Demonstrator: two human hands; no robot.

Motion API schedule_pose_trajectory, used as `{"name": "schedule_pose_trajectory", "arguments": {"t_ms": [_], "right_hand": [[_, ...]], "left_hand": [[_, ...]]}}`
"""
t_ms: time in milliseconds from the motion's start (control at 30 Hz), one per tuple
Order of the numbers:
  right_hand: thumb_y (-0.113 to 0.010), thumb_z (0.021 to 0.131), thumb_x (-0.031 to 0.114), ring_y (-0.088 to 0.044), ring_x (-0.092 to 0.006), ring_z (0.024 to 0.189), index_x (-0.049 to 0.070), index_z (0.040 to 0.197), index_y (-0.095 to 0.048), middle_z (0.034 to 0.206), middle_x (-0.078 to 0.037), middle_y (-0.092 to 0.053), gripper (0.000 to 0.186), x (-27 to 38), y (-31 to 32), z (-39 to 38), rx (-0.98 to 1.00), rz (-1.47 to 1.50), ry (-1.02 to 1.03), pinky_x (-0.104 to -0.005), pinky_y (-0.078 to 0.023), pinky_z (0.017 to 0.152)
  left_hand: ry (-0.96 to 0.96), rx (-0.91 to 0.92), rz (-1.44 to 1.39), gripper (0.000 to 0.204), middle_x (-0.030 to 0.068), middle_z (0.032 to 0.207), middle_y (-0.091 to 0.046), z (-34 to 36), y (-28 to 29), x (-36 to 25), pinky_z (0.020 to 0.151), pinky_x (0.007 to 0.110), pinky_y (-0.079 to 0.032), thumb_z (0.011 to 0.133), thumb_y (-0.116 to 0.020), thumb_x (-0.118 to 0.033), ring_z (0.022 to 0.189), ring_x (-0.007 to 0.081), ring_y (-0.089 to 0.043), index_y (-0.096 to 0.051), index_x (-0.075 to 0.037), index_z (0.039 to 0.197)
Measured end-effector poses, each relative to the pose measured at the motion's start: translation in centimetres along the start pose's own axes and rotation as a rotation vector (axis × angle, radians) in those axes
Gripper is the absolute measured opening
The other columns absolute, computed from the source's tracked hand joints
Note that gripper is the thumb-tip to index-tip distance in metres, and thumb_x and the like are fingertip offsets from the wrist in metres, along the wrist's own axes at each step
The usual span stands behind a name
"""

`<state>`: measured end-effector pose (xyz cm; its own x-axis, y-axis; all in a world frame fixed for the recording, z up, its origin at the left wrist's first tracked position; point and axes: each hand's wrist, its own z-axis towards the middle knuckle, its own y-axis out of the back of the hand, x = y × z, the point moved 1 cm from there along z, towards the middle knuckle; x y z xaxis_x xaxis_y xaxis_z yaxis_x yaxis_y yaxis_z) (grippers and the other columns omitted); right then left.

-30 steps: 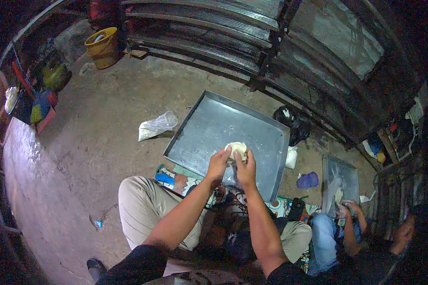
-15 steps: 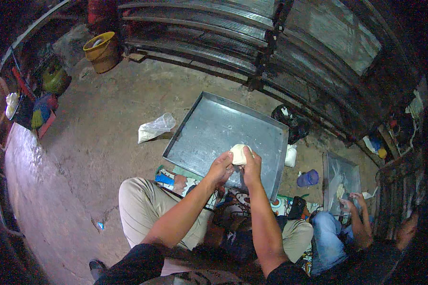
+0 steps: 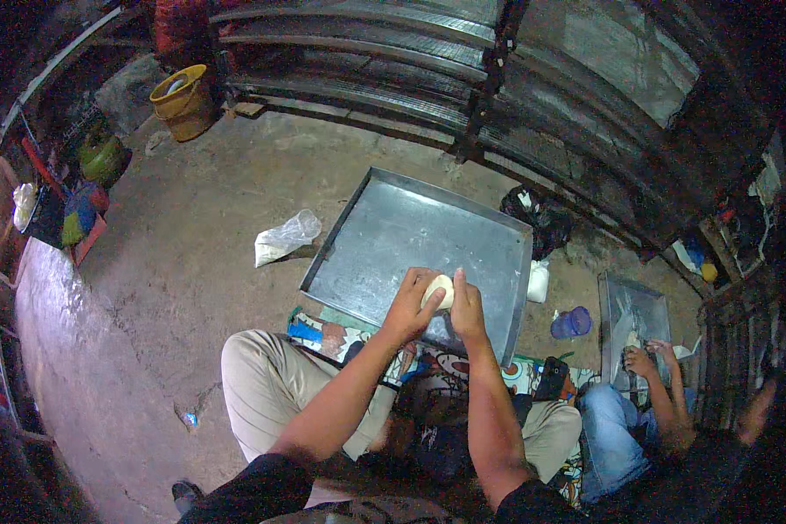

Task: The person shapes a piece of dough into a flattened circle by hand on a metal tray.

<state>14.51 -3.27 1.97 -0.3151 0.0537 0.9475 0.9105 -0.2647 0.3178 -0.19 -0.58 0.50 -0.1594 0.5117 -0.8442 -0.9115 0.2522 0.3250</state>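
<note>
In the head view, a pale dough ball [image 3: 446,286] sits between the person's two bare hands, above the near part of a shallow rectangular metal tray [image 3: 410,217]. The left hand [image 3: 413,302] has its grip curled round the ball's left side, fingers drawn part-way in and thumb laid across the near face; the right hand [image 3: 465,308] is set flatter along the right side, fingers pointing away from the person, and in this dim light I cannot tell how far they close on it. Whitish smears mark the tray's bottom; on the concrete floor [image 3: 183,262], a clear plastic bag of white powder [image 3: 278,242] lies to its left and a purple plastic cup [image 3: 571,323] is to its right. To work the ball well, I would press evenly from both palms, turn it a little between presses, and tuck loose edges underneath so the top stays taut; light pressure should suit a soft piece better than hard squeezing, and staying low over the metal would catch a slip
</note>
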Motion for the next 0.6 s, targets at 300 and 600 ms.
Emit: {"name": "schedule_pose_trajectory", "arguments": {"t_ms": [300,600], "right_hand": [[-0.033,0.101,0.058,-0.054,-0.0237,0.061,-0.003,0.074,-0.062,0.066,-0.013,-0.06,0.072,-1.8,0.9,1.3,0.025,-0.094,-0.136,-0.0429,-0.043,0.063],[-0.072,0.086,0.021,-0.062,-0.019,0.101,0.01,0.13,-0.059,0.124,-0.01,-0.06,0.047,2.1,0.6,0.3,0.199,-0.157,0.276,-0.0325,-0.053,0.079]], "left_hand": [[0.053,0.185,0.095,0.065,0.0241,0.12,-0.059,-0.3,-1.2,1.3,0.094,0.044,-0.047,0.081,-0.076,-0.038,0.111,0.0404,-0.058,-0.052,0.0,0.128],[0.556,0.165,0.259,0.049,0.0213,0.095,-0.07,-0.3,0.8,0.4,0.081,0.046,-0.053,0.072,-0.075,-0.048,0.091,0.0368,-0.068,-0.072,-0.005,0.094]]}}
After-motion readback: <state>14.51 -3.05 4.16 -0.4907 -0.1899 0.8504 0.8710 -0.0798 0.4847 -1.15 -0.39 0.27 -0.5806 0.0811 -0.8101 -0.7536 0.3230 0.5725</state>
